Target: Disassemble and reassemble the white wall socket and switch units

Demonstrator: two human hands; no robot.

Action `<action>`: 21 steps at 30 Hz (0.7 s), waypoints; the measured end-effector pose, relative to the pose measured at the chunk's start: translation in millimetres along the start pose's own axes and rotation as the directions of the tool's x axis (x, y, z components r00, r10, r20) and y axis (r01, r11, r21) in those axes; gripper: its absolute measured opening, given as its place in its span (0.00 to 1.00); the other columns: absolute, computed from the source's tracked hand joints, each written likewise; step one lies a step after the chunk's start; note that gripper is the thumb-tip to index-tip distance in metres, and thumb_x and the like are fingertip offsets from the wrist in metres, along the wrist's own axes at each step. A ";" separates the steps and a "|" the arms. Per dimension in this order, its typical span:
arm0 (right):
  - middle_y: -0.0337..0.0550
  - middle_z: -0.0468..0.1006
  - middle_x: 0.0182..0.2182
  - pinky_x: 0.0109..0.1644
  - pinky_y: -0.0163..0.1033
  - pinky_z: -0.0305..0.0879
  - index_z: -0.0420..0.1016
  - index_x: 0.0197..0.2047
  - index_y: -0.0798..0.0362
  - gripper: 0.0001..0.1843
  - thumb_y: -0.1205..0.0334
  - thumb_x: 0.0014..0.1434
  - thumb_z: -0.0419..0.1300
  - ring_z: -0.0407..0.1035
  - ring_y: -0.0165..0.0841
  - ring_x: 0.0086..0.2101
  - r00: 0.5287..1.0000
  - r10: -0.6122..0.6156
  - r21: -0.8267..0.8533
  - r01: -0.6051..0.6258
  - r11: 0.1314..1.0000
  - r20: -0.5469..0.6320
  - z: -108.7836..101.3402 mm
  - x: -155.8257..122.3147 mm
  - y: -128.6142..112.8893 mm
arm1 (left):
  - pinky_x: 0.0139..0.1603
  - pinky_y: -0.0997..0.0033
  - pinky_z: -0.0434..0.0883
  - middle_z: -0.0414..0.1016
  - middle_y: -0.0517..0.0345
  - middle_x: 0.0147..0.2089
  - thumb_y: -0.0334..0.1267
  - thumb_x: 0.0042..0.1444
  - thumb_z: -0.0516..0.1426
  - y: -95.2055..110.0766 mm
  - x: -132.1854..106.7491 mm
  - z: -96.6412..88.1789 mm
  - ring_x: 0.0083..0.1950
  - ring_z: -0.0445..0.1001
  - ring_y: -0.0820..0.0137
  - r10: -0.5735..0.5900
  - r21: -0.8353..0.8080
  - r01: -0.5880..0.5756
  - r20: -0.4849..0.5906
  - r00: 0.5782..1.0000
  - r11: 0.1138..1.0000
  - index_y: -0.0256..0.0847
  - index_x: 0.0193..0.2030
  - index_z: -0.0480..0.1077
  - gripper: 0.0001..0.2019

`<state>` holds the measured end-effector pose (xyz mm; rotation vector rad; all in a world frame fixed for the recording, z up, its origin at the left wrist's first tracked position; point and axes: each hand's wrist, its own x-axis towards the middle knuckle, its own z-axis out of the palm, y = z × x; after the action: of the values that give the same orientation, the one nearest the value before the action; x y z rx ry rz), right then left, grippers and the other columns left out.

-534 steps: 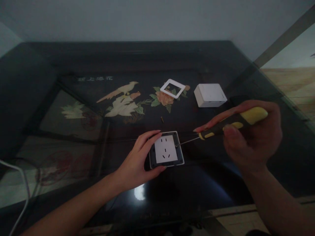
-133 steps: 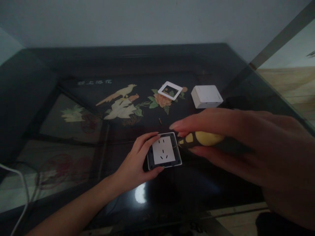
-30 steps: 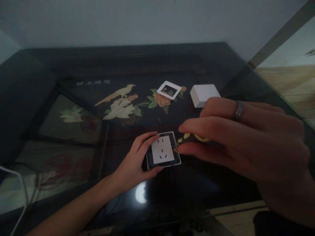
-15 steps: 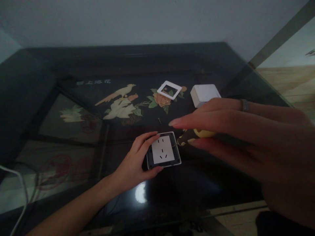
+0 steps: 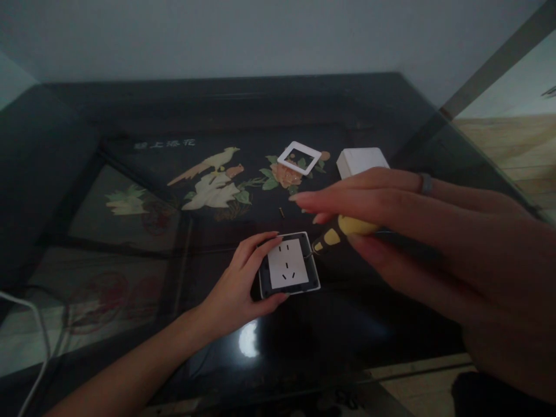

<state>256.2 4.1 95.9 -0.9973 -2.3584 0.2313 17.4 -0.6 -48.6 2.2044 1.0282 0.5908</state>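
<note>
A square wall socket [image 5: 288, 264] with a white face and dark frame lies flat on the black glass table [image 5: 217, 104]. My left hand [image 5: 234, 289] grips its left side, thumb at the near edge and fingers at the far edge. My right hand [image 5: 417, 231] is wrapped round a yellow-and-black screwdriver [image 5: 343, 229]. The screwdriver's tip meets the socket's right edge. A ring shows on one finger of that hand.
A white square frame [image 5: 299, 157] lies on the painted flower design farther back. A white box [image 5: 360, 161] stands to its right, partly behind my fingers. A small screw [image 5: 281, 212] lies between frame and socket. A white cable [image 5: 39, 347] curves at the left edge.
My right hand has kept turning the screwdriver at the socket's right edge; its fingers have shifted and more of the yellow handle shows. The left hand and socket have stayed put.
</note>
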 end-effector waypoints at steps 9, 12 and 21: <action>0.37 0.78 0.37 0.38 0.28 0.70 0.75 0.47 0.52 0.08 0.62 0.65 0.58 0.74 0.26 0.34 0.992 -0.106 0.006 0.106 0.994 -0.069 10.3 5.2 6.7 | 0.68 0.49 0.61 0.52 0.47 0.67 0.42 0.56 0.62 -2.6 -0.9 0.9 0.68 0.55 0.53 0.022 0.038 -0.021 -0.017 1.000 0.999 0.47 0.69 0.46 0.38; 0.36 0.74 0.34 0.34 0.31 0.66 0.74 0.44 0.51 0.07 0.60 0.64 0.60 0.71 0.27 0.31 0.994 -0.073 -0.082 0.067 0.994 -0.078 13.0 5.2 6.8 | 0.68 0.48 0.61 0.52 0.46 0.67 0.42 0.56 0.62 -1.5 -0.1 0.4 0.68 0.55 0.53 0.029 0.033 -0.028 -0.022 0.999 0.999 0.47 0.69 0.46 0.39; 0.38 0.76 0.34 0.32 0.34 0.64 0.75 0.40 0.50 0.13 0.50 0.64 0.57 0.72 0.29 0.30 0.995 -0.018 -0.187 -0.001 0.982 -0.100 17.1 5.9 4.8 | 0.66 0.42 0.61 0.53 0.45 0.67 0.42 0.55 0.62 -1.0 1.2 -0.6 0.68 0.56 0.49 0.014 0.026 -0.013 -0.015 1.000 1.000 0.49 0.69 0.47 0.39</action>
<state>246.2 12.6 82.5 -1.0590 -2.3227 -0.0448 17.3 1.1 -48.8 2.2342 1.0351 0.6040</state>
